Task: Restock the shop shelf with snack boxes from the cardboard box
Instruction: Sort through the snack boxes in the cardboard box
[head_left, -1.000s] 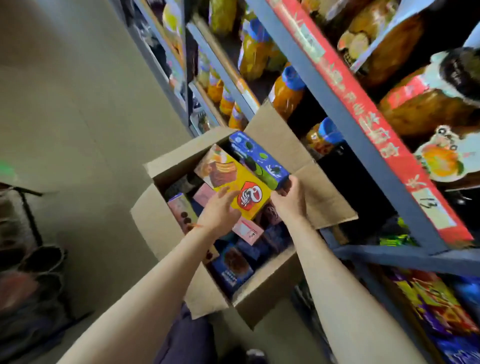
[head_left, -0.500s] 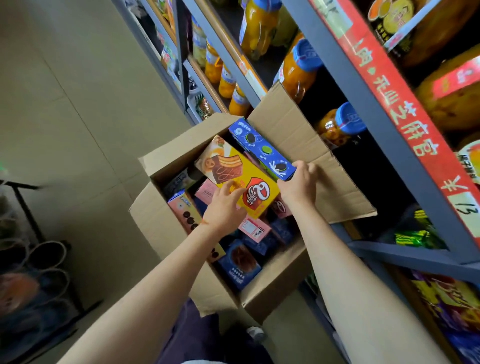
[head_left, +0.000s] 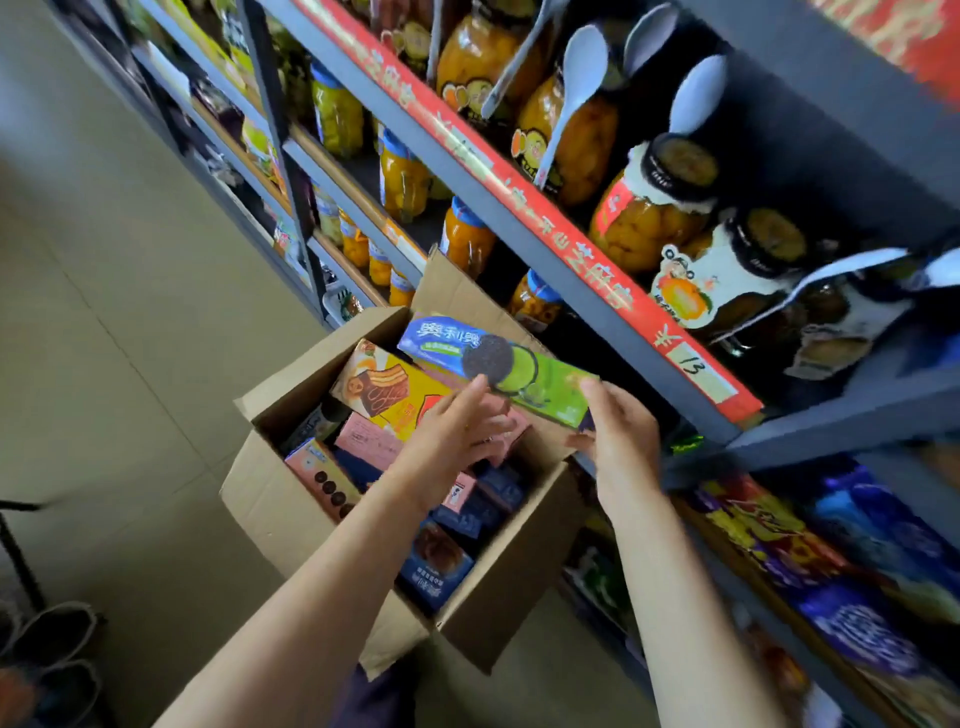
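a person's right hand (head_left: 621, 436) grips the near end of a blue-and-green cookie box (head_left: 498, 371), fingers curled round its edge, at the centre of the frame above the open cardboard box (head_left: 498, 587). the left hand (head_left: 457, 441) hovers beside it with fingers straight and close together, fingertips at the cookie box's lower edge. a yellow snack box (head_left: 387, 389) lies among others inside the carton. jars of fruit (head_left: 639, 228) line the grey shelf (head_left: 571, 275) at upper right.
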